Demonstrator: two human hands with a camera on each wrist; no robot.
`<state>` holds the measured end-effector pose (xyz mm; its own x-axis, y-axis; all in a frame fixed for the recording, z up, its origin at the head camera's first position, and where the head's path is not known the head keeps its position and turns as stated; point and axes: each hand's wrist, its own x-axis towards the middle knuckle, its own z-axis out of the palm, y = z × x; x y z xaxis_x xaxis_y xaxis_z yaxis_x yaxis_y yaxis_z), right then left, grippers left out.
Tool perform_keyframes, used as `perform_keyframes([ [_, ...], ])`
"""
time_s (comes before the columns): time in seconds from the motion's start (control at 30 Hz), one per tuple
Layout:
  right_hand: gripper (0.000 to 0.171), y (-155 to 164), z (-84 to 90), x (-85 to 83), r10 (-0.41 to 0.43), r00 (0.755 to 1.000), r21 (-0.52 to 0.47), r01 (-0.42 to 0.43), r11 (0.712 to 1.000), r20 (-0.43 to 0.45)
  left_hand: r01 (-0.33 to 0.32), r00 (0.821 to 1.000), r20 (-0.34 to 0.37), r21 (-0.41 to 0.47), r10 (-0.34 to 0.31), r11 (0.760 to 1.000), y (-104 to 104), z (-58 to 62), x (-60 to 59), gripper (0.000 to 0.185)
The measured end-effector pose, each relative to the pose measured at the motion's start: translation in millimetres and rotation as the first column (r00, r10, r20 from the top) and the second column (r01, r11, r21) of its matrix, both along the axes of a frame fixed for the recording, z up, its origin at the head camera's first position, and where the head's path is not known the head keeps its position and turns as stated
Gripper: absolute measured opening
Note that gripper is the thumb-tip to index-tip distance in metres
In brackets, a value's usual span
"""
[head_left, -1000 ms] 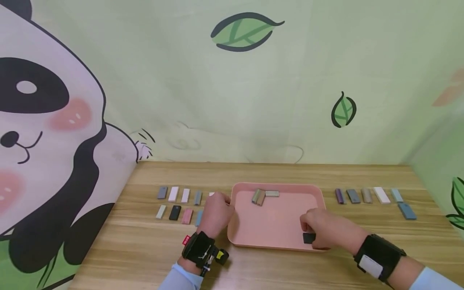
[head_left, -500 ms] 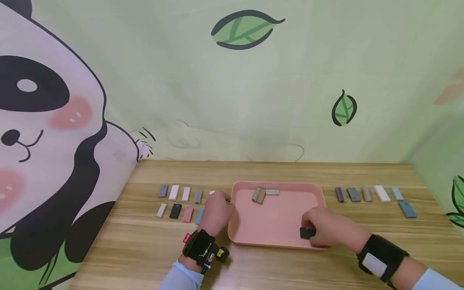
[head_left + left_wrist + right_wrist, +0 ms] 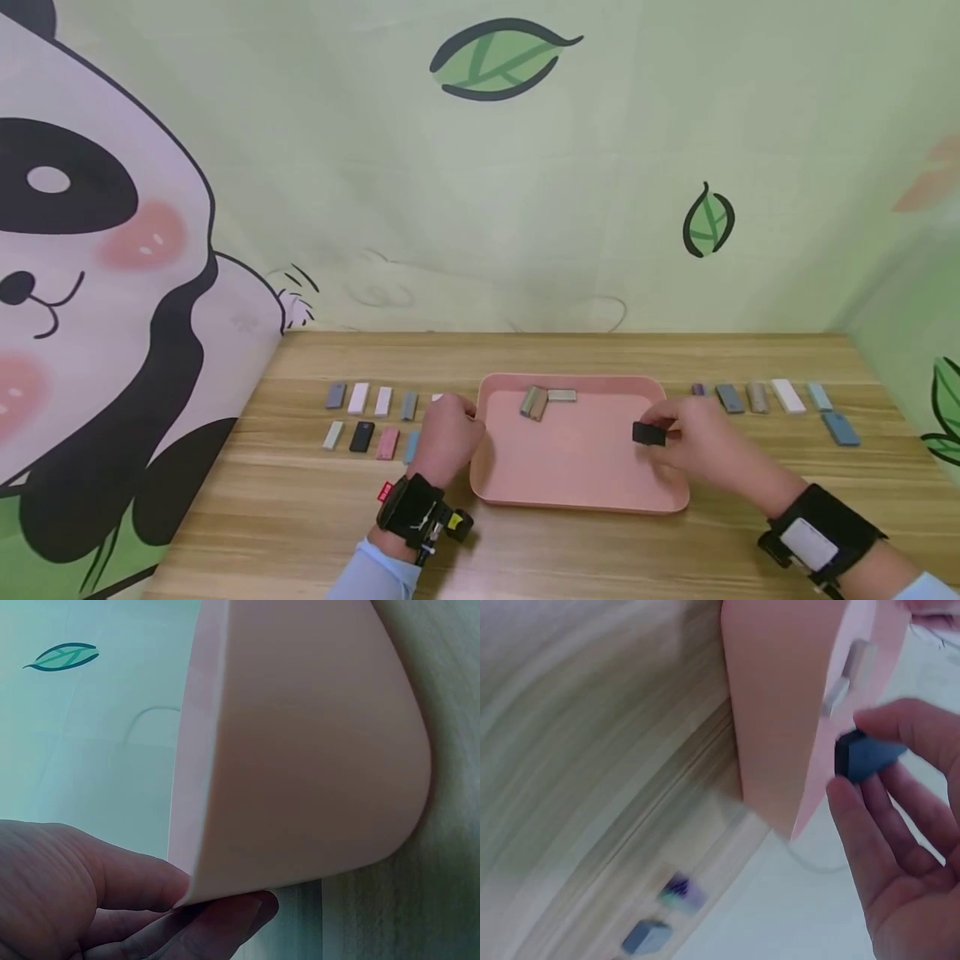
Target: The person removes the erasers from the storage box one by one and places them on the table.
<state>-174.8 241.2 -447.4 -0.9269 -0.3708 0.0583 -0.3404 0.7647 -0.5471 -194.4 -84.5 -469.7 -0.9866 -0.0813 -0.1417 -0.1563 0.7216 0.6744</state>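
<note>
A shallow pink tray [image 3: 555, 467] lies on the wooden table. My left hand [image 3: 448, 433] pinches its left rim, and the left wrist view has the thumb and fingers on either side of the tray wall [image 3: 322, 765]. Over the tray's right side, my right hand [image 3: 699, 435] holds a small black rectangular block [image 3: 648, 433]. In the right wrist view, that dark block [image 3: 864, 756] sits between thumb and fingertips, off the tray floor. At the tray's back left, a greenish block [image 3: 529, 400] and a tan block [image 3: 539, 406] lie beside a pale grey one [image 3: 562, 395].
Left of the tray, small flat blocks lie in two rows, among them a black one [image 3: 362, 437] and a pink one [image 3: 387, 443]; my left hand partly covers some. On the right lie several more, including a white block [image 3: 788, 396] and a blue one [image 3: 841, 429].
My right hand has lifted the black block from the tray's front right and moved it up and back. It now partly covers the purple block. The left hand stays at the rim.
</note>
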Motion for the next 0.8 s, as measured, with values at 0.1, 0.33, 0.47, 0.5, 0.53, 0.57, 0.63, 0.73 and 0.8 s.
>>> perform_keyframes([
  [0.1,0.022,13.3,1.2,-2.3,-0.105,0.993,-0.036,0.103,0.994,-0.047,-0.002,1.0,0.003,-0.004,0.002,1.0,0.2,1.1,0.0,0.029],
  [0.33,0.032,55.3,-6.2,-6.6,-0.353,0.92,-0.051,0.349,0.936,-0.172,-0.005,1.0,0.005,-0.006,0.005,1.0,0.9,2.3,0.7,0.032],
  [0.47,0.035,81.6,-14.7,-5.1,-0.437,0.879,-0.026,0.441,0.897,-0.191,-0.006,1.0,-0.002,-0.008,0.006,1.0,0.8,0.3,0.2,0.034],
  [0.5,0.035,87.9,-17.0,-4.3,-0.451,0.873,-0.023,0.455,0.89,-0.187,-0.006,1.0,-0.003,-0.01,0.006,1.0,0.8,0.0,0.1,0.034],
  [0.53,0.035,93.7,-18.7,-3.1,-0.465,0.867,-0.012,0.47,0.882,-0.18,-0.006,1.0,-0.002,-0.011,0.006,1.0,0.7,-0.3,-0.1,0.034],
  [0.57,0.035,98.8,-20.3,-1.8,-0.481,0.858,-0.002,0.488,0.873,-0.179,-0.009,1.0,0.003,-0.011,0.009,1.0,0.6,-0.4,-0.2,0.034],
  [0.63,0.034,108.3,-23.8,0.7,-0.508,0.843,0.022,0.519,0.854,-0.18,-0.008,1.0,0.006,-0.011,0.008,1.0,0.5,-0.2,-0.4,0.034],
  [0.73,0.035,119.1,-27.2,4.2,-0.551,0.817,0.061,0.567,0.822,-0.172,-0.005,1.0,0.003,-0.011,0.005,1.0,0.2,-0.4,-0.7,0.035],
  [0.8,0.038,124.5,-28.1,6.2,-0.576,0.805,0.088,0.59,0.802,-0.146,0.001,1.0,-0.005,-0.012,-0.001,1.0,-0.1,-1.1,-0.9,0.035],
])
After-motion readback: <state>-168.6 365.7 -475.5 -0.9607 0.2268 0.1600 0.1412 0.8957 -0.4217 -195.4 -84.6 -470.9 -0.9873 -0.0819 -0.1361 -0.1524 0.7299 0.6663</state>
